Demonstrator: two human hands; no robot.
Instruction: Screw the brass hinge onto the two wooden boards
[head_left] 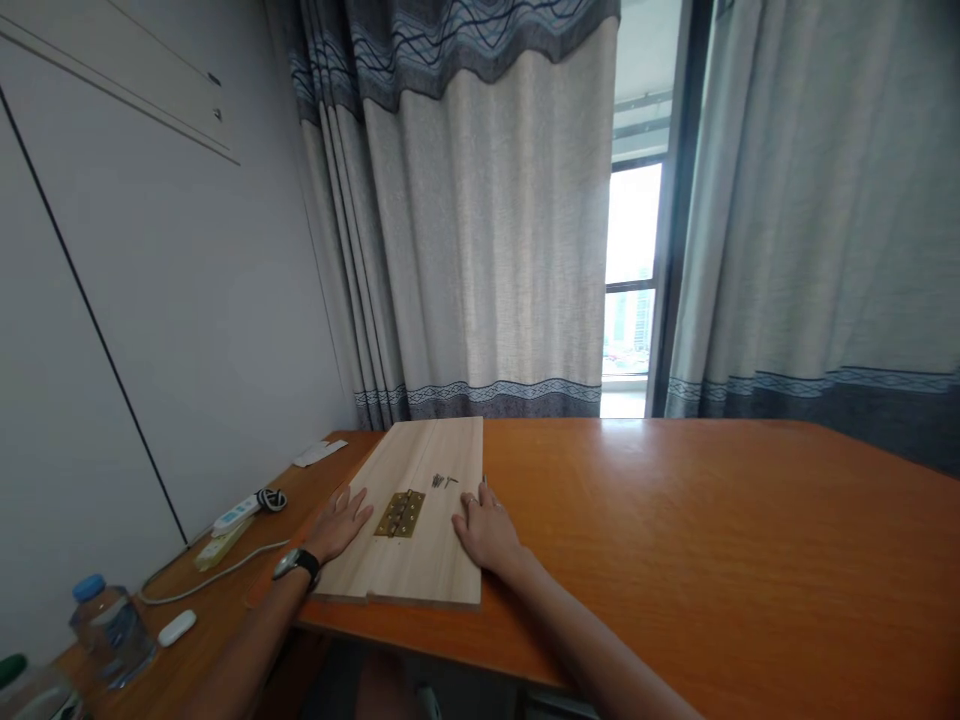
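Two pale wooden boards (427, 570) lie flat and side by side on the table, with a seam between them. A brass hinge (400, 514) rests opened out across the seam. Beyond it on the right board is a small heap of dark screws (439, 481), one or two lying a little apart. My left hand (341, 525), with a watch at the wrist, lies spread on the left board beside the hinge. My right hand (489, 530) rests over the right board's edge, fingers stretched out. A small dark tip shows by its fingers, too small to name.
The orange-brown table (675, 540) extends to the right. On the left side surface are a power strip (236, 513) with a cable, a white case (177, 628), a blue-capped bottle (112, 630) and a green-capped container (34, 690). Curtains (495, 250) hang behind.
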